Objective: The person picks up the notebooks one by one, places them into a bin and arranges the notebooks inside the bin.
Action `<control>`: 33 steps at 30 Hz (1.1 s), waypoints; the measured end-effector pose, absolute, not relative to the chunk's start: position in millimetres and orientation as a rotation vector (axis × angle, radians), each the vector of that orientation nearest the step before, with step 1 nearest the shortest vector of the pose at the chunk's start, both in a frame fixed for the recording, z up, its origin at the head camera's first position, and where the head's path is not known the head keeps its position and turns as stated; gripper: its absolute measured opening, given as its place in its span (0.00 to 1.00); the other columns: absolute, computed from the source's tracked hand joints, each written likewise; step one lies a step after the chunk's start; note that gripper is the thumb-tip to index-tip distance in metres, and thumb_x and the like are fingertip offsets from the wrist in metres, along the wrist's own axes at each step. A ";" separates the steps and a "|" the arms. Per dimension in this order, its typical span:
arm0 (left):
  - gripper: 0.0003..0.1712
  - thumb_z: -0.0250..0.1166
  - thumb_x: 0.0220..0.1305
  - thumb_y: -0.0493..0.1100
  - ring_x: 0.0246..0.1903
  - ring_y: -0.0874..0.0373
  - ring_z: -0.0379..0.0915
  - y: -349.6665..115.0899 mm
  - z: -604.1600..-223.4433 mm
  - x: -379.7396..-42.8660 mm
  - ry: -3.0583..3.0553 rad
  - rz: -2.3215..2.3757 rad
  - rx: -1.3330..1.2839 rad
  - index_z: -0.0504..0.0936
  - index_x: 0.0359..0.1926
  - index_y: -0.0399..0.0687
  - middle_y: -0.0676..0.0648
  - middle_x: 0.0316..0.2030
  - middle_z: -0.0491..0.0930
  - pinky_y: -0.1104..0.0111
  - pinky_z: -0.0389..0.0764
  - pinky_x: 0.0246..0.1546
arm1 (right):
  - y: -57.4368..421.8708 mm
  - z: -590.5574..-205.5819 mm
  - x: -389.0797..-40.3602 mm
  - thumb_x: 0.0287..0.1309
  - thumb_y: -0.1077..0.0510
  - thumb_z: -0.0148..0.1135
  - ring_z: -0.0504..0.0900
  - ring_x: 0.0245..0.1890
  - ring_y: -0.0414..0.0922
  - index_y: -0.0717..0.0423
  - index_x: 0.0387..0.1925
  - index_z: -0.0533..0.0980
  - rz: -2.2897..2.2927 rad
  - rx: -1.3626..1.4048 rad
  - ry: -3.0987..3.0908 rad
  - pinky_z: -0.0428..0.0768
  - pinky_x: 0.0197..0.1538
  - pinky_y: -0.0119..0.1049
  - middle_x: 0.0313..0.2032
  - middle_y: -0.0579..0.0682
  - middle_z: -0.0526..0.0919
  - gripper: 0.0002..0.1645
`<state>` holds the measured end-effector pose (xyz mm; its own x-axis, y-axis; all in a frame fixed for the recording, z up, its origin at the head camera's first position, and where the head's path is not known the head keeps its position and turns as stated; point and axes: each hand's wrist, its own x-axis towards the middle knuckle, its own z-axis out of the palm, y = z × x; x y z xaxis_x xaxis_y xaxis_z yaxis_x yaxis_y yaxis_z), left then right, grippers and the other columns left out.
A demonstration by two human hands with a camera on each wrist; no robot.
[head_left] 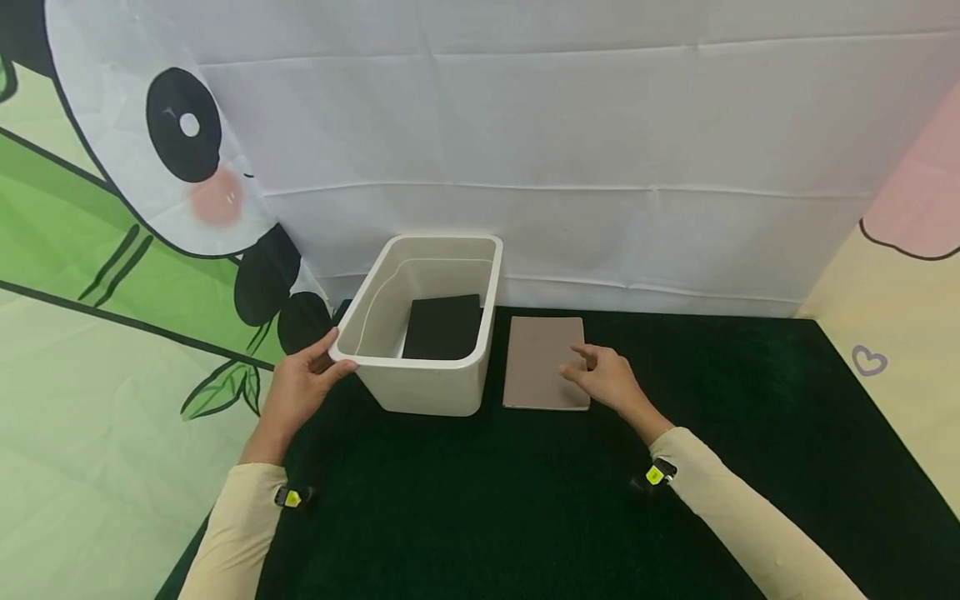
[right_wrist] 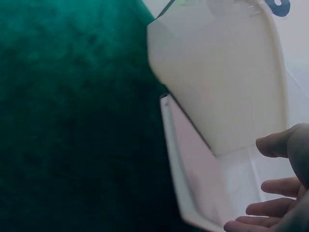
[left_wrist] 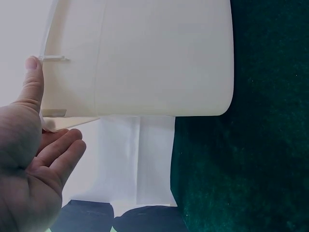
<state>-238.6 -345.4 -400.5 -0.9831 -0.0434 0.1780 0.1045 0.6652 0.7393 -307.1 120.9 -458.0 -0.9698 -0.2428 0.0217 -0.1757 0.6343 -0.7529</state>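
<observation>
A white plastic bin (head_left: 431, 385) stands on the dark green cloth, with a flat black notebook-like item (head_left: 444, 327) inside. At the bin's near left corner, my left hand (head_left: 300, 387) holds the rim, thumb on the front side and fingers on the left. The left wrist view shows this thumb (left_wrist: 32, 82) upright against the bin's rim. Right of the bin lies a closed pinkish-beige notebook (head_left: 542, 362). My right hand (head_left: 606, 377) hovers over its right edge, thumb and fingers apart with nothing between them. In the right wrist view the notebook's page edge (right_wrist: 176, 169) shows.
Dark green cloth (head_left: 480, 508) covers the table. A white fabric backdrop (head_left: 570, 167) rises right behind the bin and notebook. Printed cloth with a cartoon panda (head_left: 183, 125) hangs at left, and a yellow and pink panel (head_left: 900, 317) at right.
</observation>
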 end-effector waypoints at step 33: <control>0.46 0.68 0.66 0.59 0.66 0.35 0.70 -346.5 -401.6 -238.5 -2.693 -1.246 -0.036 0.59 0.79 0.56 0.34 0.72 0.65 0.40 0.73 0.60 | 104.1 -504.9 -296.6 0.57 0.55 0.77 0.72 0.67 0.64 0.65 0.66 0.74 -1.251 -0.173 2.935 0.71 0.67 0.61 0.66 0.66 0.75 0.38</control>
<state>-238.5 -346.5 -401.6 -0.9847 -0.0509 0.1667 0.0942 0.6496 0.7544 -296.6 104.1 -504.9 -0.9927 -0.0786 0.0916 -0.1205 0.6876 -0.7160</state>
